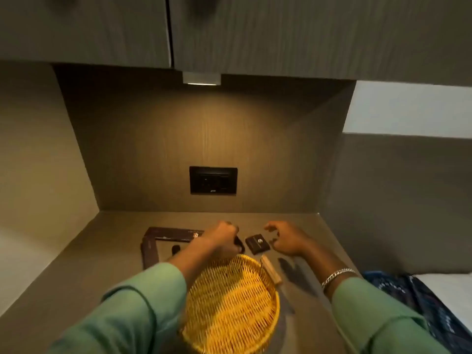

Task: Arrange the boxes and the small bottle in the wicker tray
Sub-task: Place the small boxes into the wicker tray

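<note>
A round yellow wicker tray (229,310) lies on the counter just in front of me and holds nothing. My left hand (222,237) is beyond its far rim, closed on a small dark item (239,245) that I cannot identify. My right hand (287,240) hovers with its fingers spread and curled, just right of a small dark box (257,243) with a pale logo, not touching it. Two long dark boxes form an L at the left, one along the back (173,233) and one along the side (149,254). Between them stands a small dark bottle-like thing (175,249).
A slim tan box (271,270) rests against the tray's right rim. A black socket plate (213,180) is set in the back wall. Side walls close in the counter (89,264). Patterned dark fabric (419,297) lies beyond the counter's right edge.
</note>
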Available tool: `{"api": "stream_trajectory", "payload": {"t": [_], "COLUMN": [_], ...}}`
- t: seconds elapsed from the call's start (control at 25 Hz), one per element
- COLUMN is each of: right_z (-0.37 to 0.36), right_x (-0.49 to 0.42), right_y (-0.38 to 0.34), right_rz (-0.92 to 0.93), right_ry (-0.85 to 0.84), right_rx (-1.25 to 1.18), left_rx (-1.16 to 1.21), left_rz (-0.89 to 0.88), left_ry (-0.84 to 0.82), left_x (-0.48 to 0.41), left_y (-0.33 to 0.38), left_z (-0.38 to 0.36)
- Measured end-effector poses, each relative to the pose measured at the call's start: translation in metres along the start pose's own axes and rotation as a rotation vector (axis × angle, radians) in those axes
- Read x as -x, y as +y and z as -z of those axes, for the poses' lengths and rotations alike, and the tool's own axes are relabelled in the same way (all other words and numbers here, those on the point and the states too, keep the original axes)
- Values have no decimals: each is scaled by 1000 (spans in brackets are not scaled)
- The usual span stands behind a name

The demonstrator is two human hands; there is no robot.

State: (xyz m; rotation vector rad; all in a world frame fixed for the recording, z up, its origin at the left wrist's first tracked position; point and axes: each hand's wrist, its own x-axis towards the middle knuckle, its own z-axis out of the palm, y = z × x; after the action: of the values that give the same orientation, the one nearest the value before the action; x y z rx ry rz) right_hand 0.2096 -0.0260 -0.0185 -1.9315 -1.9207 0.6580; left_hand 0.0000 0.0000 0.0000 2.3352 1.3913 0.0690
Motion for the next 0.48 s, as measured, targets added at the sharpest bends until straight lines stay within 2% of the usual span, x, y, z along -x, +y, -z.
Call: {"api": "stream_trajectory", "payload": {"t": [0.2,0.36,0.48], "right_z": [-22,-31,-24], "right_x": [-27,-32,-23], "right_y": [4,-1,-2], "right_rz": [-15,33,14], "right_ry": [-171,-117,-42], "right_rx": [34,122,112], "left_rx": [88,163,259], "left_rz": [77,15,-26], "left_ry": [-57,-85,11], "left_x": [-26,-34,-29], "left_y": [-9,-15,-16], "left_z": [-18,-15,-2]}}
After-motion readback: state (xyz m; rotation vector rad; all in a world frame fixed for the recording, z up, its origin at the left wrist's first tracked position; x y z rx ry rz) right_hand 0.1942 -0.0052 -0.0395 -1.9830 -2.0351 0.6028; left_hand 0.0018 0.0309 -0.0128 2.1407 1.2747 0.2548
